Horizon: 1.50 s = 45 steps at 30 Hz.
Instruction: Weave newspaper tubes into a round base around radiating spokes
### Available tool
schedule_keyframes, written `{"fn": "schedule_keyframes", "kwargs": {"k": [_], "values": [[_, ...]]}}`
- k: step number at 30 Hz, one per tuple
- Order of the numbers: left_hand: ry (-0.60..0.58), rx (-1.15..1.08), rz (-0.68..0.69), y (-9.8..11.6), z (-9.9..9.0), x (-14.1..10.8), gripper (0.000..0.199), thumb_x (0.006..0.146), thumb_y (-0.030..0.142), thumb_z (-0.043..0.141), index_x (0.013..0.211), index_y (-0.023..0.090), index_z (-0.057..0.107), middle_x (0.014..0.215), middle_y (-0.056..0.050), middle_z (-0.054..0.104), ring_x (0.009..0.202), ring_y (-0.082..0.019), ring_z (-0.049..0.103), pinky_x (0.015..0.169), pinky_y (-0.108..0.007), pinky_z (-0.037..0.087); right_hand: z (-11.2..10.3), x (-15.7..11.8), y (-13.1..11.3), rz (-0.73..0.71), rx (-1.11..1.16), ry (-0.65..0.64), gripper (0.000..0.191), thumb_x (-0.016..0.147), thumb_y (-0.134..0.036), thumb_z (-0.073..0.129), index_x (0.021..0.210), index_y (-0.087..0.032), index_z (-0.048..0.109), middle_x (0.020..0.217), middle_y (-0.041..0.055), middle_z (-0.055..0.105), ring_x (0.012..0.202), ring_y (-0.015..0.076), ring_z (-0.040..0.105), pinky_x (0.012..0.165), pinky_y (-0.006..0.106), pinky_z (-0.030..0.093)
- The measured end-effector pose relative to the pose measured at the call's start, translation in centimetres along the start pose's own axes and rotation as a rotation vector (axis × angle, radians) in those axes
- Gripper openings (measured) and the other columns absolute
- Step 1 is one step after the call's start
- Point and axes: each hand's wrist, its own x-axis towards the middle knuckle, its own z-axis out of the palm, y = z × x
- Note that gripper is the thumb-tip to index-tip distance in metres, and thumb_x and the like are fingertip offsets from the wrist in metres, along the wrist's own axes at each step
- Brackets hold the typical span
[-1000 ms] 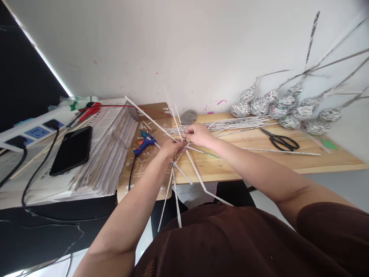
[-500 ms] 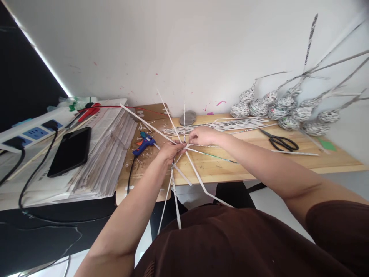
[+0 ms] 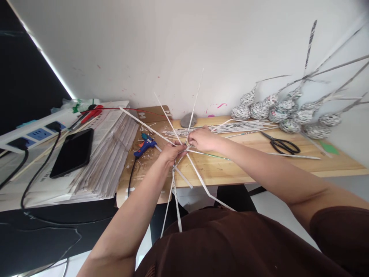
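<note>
**Left hand (image 3: pixel 172 152) and right hand (image 3: pixel 203 139) close together over crossed paper sticks (image 3: pixel 198 175)**

Nearest is the person's brown shirt (image 3: pixel 225 246), with the lower ends of some paper sticks reaching down to it. One of these sticks has a sharp bend partway along. The sticks spread out like spokes from a crossing held just above the near part of the wooden table (image 3: pixel 302 165).

The left hand has its thumb and fingers closed on the sticks at that crossing. The right hand is beside it, fingers curled in and pinched together at the same spot; which stick they have hold of is too small to tell.

To the left of the hands, a blue glue gun (image 3: pixel 145 146) lies on brown cardboard (image 3: pixel 141 173). Further left, a black phone (image 3: pixel 72 152) lies on a stack of newspapers (image 3: pixel 106 161), with a white power strip (image 3: pixel 37 130) beyond it.

On the right, black scissors (image 3: pixel 284 146) lie partly open, near a green piece of paper (image 3: pixel 329 148). Behind the hands is a row of loose sticks (image 3: pixel 245 126), with a grey stone (image 3: pixel 188 120) just past it. Several woven gourd shapes (image 3: pixel 285 109) stand at the far right by the white wall (image 3: pixel 173 46).
</note>
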Motion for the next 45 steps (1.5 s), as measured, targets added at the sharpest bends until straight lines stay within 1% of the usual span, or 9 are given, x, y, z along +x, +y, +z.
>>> {"fn": "schedule_keyframes", "kwargs": {"k": [7, 13, 17, 20, 25, 31, 35, 41, 45], "values": [[0.037, 0.002, -0.043, 0.4, 0.3, -0.3, 0.025, 0.061, -0.003, 0.075, 0.078, 0.012, 0.065, 0.068, -0.001, 0.067, 0.060, -0.012, 0.065, 0.055, -0.019, 0.054, 0.1, 0.1, -0.6, 0.087, 0.093, -0.026, 0.020, 0.084, -0.029, 0.056, 0.094, -0.021, 0.071, 0.099, 0.0072, 0.075, 0.091, 0.0232, 0.066, 0.069, 0.028, 0.038], [0.053, -0.013, -0.055, 0.3, 0.3, -0.1, 0.030, 0.062, -0.004, 0.075, 0.084, 0.013, 0.066, 0.071, -0.002, 0.069, 0.061, -0.012, 0.066, 0.055, -0.019, 0.054, -0.2, 0.1, -0.4, 0.126, 0.196, -0.076, 0.019, 0.082, -0.027, 0.060, 0.097, -0.021, 0.071, 0.098, 0.0051, 0.074, 0.087, 0.0192, 0.065, 0.065, 0.025, 0.038], [0.069, -0.020, -0.061, 0.1, 0.3, 0.2, 0.026, 0.063, -0.005, 0.075, 0.081, 0.012, 0.067, 0.068, -0.001, 0.067, 0.059, -0.012, 0.066, 0.055, -0.019, 0.055, -0.3, -0.8, -0.2, 0.101, 0.113, 0.053, 0.020, 0.081, -0.026, 0.062, 0.099, -0.020, 0.068, 0.102, 0.0075, 0.072, 0.094, 0.0228, 0.062, 0.075, 0.029, 0.039], [0.069, -0.031, -0.050, 0.0, 0.2, 0.3, 0.022, 0.064, -0.005, 0.074, 0.078, 0.011, 0.068, 0.067, -0.001, 0.067, 0.058, -0.011, 0.065, 0.055, -0.019, 0.055, 0.1, -2.1, -0.3, -0.015, -0.063, 0.186, 0.014, 0.085, -0.027, 0.060, 0.092, -0.018, 0.069, 0.103, 0.0113, 0.069, 0.105, 0.0277, 0.058, 0.087, 0.036, 0.036], [0.062, -0.038, -0.048, -0.2, 0.4, 0.3, 0.024, 0.061, -0.005, 0.077, 0.076, 0.011, 0.071, 0.070, -0.002, 0.068, 0.059, -0.010, 0.065, 0.055, -0.018, 0.055, 1.4, -4.0, 0.0, 0.054, -0.121, 0.170, 0.027, 0.095, -0.031, 0.048, 0.101, -0.016, 0.070, 0.099, 0.0129, 0.068, 0.094, 0.0257, 0.061, 0.080, 0.034, 0.040], [0.036, -0.002, -0.072, 0.0, 0.5, 0.0, 0.026, 0.059, -0.005, 0.078, 0.079, 0.011, 0.072, 0.072, -0.003, 0.068, 0.059, -0.010, 0.064, 0.053, -0.018, 0.055, 2.7, -4.2, 0.7, -0.053, -0.046, 0.149, 0.027, 0.095, -0.023, 0.047, 0.107, -0.016, 0.070, 0.106, 0.0123, 0.069, 0.103, 0.0232, 0.058, 0.097, 0.036, 0.036], [0.033, -0.006, -0.050, 0.1, 0.2, 0.0, 0.026, 0.060, -0.005, 0.077, 0.079, 0.012, 0.072, 0.069, -0.002, 0.068, 0.059, -0.011, 0.065, 0.053, -0.019, 0.055, 2.5, -4.1, 0.6, 0.017, -0.048, 0.153, 0.028, 0.095, -0.024, 0.044, 0.101, -0.018, 0.071, 0.105, 0.0120, 0.071, 0.105, 0.0263, 0.057, 0.092, 0.040, 0.037], [0.015, -0.018, -0.058, 0.4, -0.1, -0.1, 0.027, 0.061, -0.006, 0.076, 0.080, 0.012, 0.070, 0.068, -0.002, 0.067, 0.058, -0.011, 0.065, 0.052, -0.019, 0.056, 0.8, -3.9, 1.1, 0.087, 0.203, 0.015, 0.026, 0.093, -0.023, 0.044, 0.092, -0.020, 0.070, 0.092, 0.0074, 0.074, 0.083, 0.0204, 0.066, 0.073, 0.030, 0.043], [-0.027, -0.031, -0.073, 0.5, 0.0, -0.2, 0.027, 0.061, -0.007, 0.075, 0.080, 0.012, 0.071, 0.069, -0.002, 0.067, 0.059, -0.011, 0.066, 0.053, -0.019, 0.056, 0.0, -3.6, 1.9, 0.255, 0.620, -0.267, 0.019, 0.091, -0.024, 0.047, 0.095, -0.017, 0.065, 0.080, 0.0049, 0.071, 0.055, 0.0131, 0.062, 0.056, 0.025, 0.045]]}}
